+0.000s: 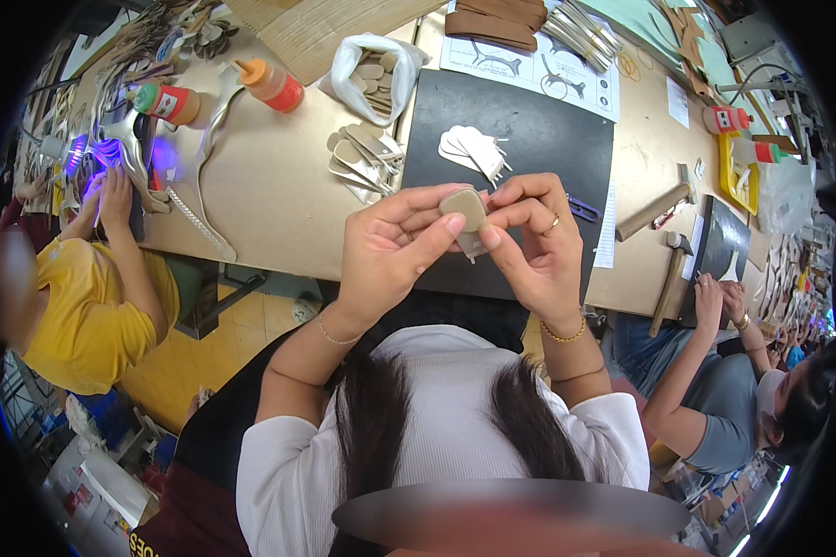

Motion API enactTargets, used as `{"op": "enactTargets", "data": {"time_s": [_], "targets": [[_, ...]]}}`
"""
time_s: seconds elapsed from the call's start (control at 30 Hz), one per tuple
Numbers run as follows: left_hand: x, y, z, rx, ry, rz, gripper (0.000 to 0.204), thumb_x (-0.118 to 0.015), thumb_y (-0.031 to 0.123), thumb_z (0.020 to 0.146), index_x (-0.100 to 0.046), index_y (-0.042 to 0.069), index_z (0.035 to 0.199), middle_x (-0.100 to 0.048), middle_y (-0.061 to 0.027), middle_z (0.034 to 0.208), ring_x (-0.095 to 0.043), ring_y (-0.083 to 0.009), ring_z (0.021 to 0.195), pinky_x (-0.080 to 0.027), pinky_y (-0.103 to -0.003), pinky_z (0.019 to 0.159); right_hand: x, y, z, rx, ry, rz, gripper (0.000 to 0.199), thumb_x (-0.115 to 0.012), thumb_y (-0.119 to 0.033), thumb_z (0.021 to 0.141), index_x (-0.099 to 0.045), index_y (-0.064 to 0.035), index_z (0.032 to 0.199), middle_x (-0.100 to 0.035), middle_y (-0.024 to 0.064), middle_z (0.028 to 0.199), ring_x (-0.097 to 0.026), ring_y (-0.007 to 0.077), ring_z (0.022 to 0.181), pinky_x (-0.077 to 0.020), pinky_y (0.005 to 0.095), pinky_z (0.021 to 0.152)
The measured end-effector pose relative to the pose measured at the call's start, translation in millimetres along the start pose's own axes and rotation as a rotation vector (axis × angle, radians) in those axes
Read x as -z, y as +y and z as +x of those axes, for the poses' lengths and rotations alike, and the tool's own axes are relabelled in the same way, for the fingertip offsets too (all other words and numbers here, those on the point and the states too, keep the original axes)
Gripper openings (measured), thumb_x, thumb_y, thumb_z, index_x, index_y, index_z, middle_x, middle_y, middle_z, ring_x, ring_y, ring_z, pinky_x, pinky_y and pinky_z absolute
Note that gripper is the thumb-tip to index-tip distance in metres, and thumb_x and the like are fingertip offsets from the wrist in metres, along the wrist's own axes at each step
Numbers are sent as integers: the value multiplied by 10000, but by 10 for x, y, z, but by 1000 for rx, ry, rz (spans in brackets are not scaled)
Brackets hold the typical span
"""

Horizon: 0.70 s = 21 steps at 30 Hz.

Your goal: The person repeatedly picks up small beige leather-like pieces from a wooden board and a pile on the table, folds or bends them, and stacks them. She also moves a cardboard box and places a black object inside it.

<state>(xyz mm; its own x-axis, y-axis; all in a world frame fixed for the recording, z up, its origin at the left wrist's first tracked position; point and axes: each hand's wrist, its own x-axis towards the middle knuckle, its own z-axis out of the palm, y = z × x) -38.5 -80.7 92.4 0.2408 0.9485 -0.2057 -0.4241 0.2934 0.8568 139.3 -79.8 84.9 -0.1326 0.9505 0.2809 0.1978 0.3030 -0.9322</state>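
Both my hands hold one small rounded leather tab (463, 212) in beige, above the near edge of a black mat (557, 139). My left hand (390, 237) pinches the tab from the left, its thumb lying on the front face. My right hand (541, 243) grips the right edge between thumb and fingertips; a short narrow end hangs below. Just beyond, a stack of white strap pieces (474, 148) with thin tails lies on the mat. A pile of beige tabs (360, 160) lies left of the mat, past my left hand.
A plastic bag (409, 79) of oval pieces stands behind the pile. Two squeeze bottles, one orange (271, 85) and one green-capped (167, 102), are at left. Hammers (671, 274) and a purple-handled tool (582, 210) lie at right. Co-workers sit on both sides.
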Motion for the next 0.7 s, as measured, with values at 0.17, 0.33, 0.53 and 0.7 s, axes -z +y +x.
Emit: {"op": "enactTargets", "data": {"time_s": [0.17, 0.33, 0.53, 0.7], "targets": [[7, -15, 8, 17, 24, 46, 287, -599, 27, 929, -579, -89, 1191, -676, -177, 1091, -660, -153, 961, -572, -272, 783, 2, 19, -5, -5, -10, -31, 118, -734, -55, 779, -626, -11, 768, -555, 91, 998, -583, 183, 900, -472, 299, 810], [35, -25, 59, -14, 51, 7, 308, -582, 10, 926, -543, -83, 1217, -678, -198, 1053, -674, -264, 1019, -601, -305, 763, -6, 72, 19, -48, 60, 187, 253, -754, 3, 739, -511, -34, 803, -519, 99, 1028, -555, 161, 903, -462, 298, 838], [172, -48, 131, -26, 80, 37, 481, -592, -39, 899, -404, -58, 1342, -704, -186, 949, -680, -279, 1007, -579, -277, 739, 45, 197, 333, 7, 53, 149, 305, -750, -47, 754, -509, -34, 940, -533, 93, 1001, -545, 152, 889, -445, 284, 808], [462, -152, 251, -70, 225, 102, 528, -624, -27, 887, -381, -46, 1356, -710, -167, 923, -694, -183, 890, -537, -225, 703, -41, 625, 1228, 169, 51, -159, 190, -713, -107, 807, -579, -28, 917, -585, 57, 864, -563, 147, 740, -454, 279, 687]]}}
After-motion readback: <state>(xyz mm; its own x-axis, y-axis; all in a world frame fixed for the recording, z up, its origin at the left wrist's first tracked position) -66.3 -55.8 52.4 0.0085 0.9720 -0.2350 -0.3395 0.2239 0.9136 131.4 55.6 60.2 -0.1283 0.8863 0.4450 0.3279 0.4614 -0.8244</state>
